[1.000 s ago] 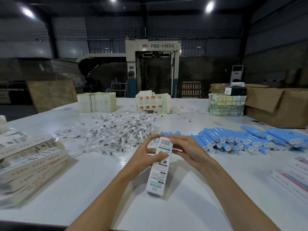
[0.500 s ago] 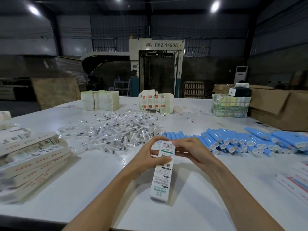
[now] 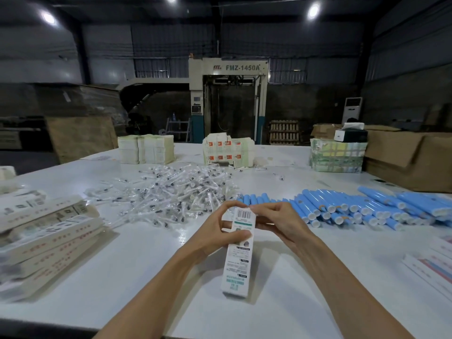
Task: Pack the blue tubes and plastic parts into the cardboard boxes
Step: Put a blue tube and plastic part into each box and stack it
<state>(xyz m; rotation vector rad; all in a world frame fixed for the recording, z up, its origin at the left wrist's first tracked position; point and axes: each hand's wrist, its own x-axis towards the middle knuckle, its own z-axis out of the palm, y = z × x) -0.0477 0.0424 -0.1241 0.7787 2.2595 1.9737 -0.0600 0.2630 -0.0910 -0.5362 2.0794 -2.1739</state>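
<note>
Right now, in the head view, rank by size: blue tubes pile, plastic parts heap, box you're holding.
Tied first: plastic parts heap and blue tubes pile, alike in spread.
Last: box, though nearest the camera.

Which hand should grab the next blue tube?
Right. The blue tubes lie on the right hand side, just past it; it holds only the top end of the box. The left hand grips the middle and can probably steady it alone.

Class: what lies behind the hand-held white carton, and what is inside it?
Behind the white carton lie blue tubes and, further left, wrapped plastic parts. Its inside is hidden: opaque walls, left hand and right hand gripping its top.
</note>
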